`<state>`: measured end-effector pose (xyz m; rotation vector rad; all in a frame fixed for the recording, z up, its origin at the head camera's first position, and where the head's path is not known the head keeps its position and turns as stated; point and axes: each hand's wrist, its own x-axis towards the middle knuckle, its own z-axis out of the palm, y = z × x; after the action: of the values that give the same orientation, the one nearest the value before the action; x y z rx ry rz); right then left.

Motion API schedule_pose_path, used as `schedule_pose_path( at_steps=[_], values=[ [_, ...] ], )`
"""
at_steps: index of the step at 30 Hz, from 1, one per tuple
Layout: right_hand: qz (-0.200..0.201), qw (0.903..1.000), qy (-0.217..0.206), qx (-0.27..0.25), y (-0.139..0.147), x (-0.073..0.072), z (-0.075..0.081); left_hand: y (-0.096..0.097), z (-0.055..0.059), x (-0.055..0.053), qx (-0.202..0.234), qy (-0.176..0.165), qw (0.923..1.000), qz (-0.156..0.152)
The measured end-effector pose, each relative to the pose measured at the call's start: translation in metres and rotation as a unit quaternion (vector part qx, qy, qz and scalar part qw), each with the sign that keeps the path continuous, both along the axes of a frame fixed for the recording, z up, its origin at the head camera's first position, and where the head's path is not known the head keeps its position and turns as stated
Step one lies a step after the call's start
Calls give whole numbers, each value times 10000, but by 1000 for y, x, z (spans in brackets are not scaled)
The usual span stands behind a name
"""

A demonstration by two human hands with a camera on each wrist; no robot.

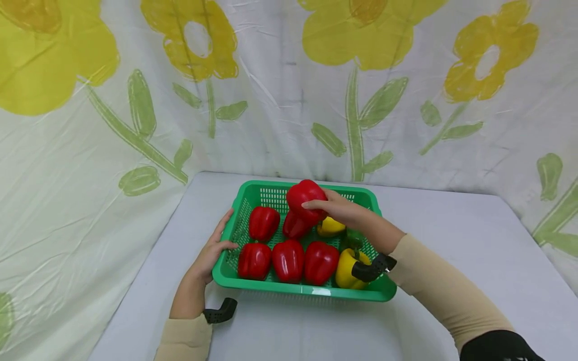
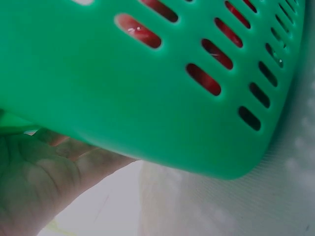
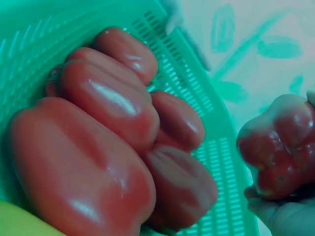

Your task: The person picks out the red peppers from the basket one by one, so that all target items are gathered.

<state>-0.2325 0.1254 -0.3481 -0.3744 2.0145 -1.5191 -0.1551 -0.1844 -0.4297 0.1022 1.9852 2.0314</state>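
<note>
My right hand (image 1: pixel 336 206) holds a red bell pepper (image 1: pixel 303 196) above the back part of a green plastic basket (image 1: pixel 298 288). In the right wrist view the lobed end of this red bell pepper (image 3: pixel 283 147) shows, with fingertips around it. My left hand (image 1: pixel 212 253) grips the basket's left rim, its thumb over the edge and its fingers along the outside; the left wrist view shows the palm beside the basket's slotted wall (image 2: pixel 133 108). Several red bell peppers (image 1: pixel 288 260) lie in the basket. Yellow peppers (image 1: pixel 347 268) and a green pepper (image 1: pixel 354 238) sit on its right side, partly hidden.
The basket stands on a white-covered table (image 1: pixel 451 240). Behind and to the left hangs a white cloth (image 1: pixel 271 125) with yellow flowers painted on it. Black camera mounts are strapped to both wrists.
</note>
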Motion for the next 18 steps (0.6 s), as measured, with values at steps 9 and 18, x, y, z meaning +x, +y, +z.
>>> schedule_pose_path(
  at_steps=[9, 18],
  values=[
    [-244, 9994, 76, -240, 21, 6, 5, 0, 0, 0, 23, 38, 10000, -15],
    [-650, 9971, 144, -361, 34, 11, 6, -1, -1, 0, 42, 34, 10000, -54]
  ],
)
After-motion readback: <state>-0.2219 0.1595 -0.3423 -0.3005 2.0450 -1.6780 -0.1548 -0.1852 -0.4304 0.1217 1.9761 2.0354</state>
